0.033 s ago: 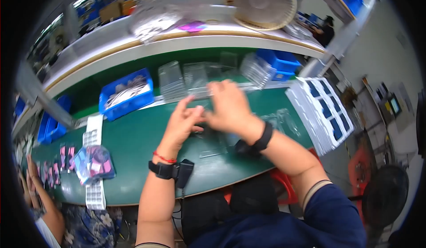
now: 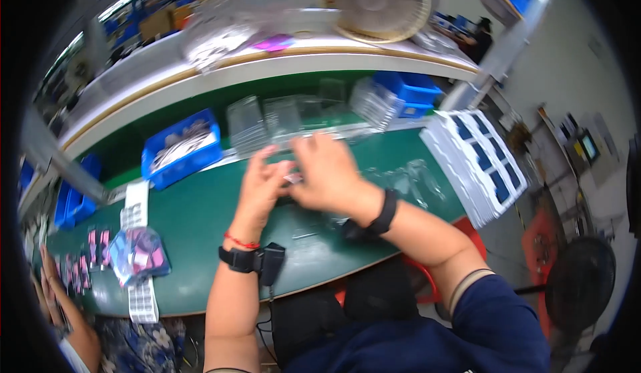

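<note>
Over the middle of the green tabletop (image 2: 220, 239), my left hand (image 2: 262, 184) and my right hand (image 2: 327, 172) meet. Their fingers are bent toward each other and smeared by motion. Between the fingertips shows a small pale glint, too blurred to name. Just beyond my hands stand stacks of clear plastic boxes (image 2: 247, 124). Loose clear plastic pieces (image 2: 417, 178) lie to the right of my right hand. A thin clear piece (image 2: 304, 234) lies on the table below my hands.
A blue bin (image 2: 183, 149) of small parts stands back left, with a bag of pink pieces (image 2: 141, 253) nearer. White trays with dark blue squares (image 2: 477, 166) are stacked at right. A shelf (image 2: 280, 62) spans the back. Another person's arm (image 2: 70, 299) is at far left.
My two hands have drawn closer together, the right one lower and to the left. The whole view has shifted slightly.
</note>
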The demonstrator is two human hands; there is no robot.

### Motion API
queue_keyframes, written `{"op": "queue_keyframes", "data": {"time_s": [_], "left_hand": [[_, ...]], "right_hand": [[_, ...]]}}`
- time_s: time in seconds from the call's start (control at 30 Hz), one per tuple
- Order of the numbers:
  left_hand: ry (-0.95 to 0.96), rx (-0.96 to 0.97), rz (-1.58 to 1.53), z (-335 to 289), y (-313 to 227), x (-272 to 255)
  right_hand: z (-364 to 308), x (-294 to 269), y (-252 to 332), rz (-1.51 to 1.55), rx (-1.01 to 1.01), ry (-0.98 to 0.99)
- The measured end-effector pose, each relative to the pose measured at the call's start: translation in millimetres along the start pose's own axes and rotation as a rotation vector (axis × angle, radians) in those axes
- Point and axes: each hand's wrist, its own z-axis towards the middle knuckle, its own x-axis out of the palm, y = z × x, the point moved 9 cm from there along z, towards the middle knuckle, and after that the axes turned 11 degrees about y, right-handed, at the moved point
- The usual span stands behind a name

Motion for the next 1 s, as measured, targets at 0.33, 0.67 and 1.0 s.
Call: {"op": "queue_keyframes", "data": {"time_s": [0.33, 0.67, 1.0], "left_hand": [[-0.259, -0.228, 0.363, -56.9, -16.6, -110.1], [-0.309, -0.146, 0.558, -113.8, 1.2, -92.1], [-0.001, -0.008, 1.145, -126.5, -23.6, -7.1]], "right_hand": [[-142.6, -109.2, -155.4, 0.023, 0.396, -0.329], [-343.6, -176.8, -413.3, -0.036, 1.379, -0.195], [-333.0, -157.4, -465.6, -0.136, 1.347, -0.024]]}}
